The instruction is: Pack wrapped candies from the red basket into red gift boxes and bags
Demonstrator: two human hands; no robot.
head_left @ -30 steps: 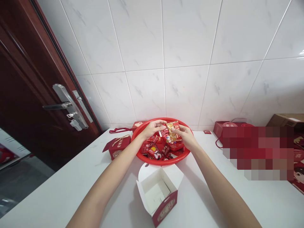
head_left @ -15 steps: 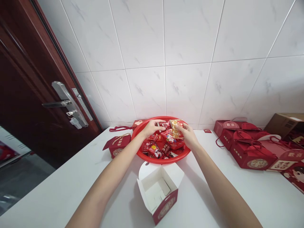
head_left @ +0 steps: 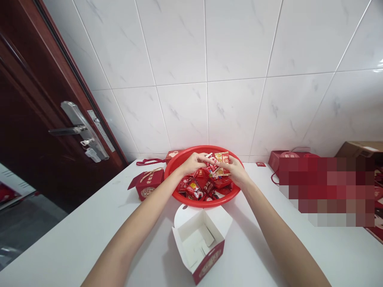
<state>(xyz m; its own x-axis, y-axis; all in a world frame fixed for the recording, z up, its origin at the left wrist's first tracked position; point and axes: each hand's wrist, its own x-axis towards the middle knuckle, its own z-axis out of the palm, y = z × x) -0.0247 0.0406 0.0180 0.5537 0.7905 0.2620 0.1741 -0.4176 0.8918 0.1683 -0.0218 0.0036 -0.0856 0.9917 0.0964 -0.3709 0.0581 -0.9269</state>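
Observation:
Over the red plastic basket (head_left: 206, 204), my left hand (head_left: 194, 163) is closed on a red-and-white snack packet (head_left: 211, 158). Beside it my right hand (head_left: 237, 172) pinches a snack packet with yellow round cookies printed on it (head_left: 222, 158). The two packets are close together, and fingers partly cover both. Several shiny red candy packets (head_left: 196, 190) lie in the basket below my hands. In front of the basket stands an open box (head_left: 209, 261), white inside and dark red outside, with its flaps spread. Nothing but its folded bottom flaps shows inside.
A closed red gift box (head_left: 149, 184) with a ribbon stands left of the basket, and another red box (head_left: 172, 155) is behind it. Red boxes (head_left: 287, 155) sit at the right, partly blurred out. A small red card (head_left: 261, 164) lies near the tiled wall (head_left: 236, 115).
My left hand has moved slightly right and now grips the red-and-white packet, lifted toward the other hand. My right hand keeps the cookie packet.

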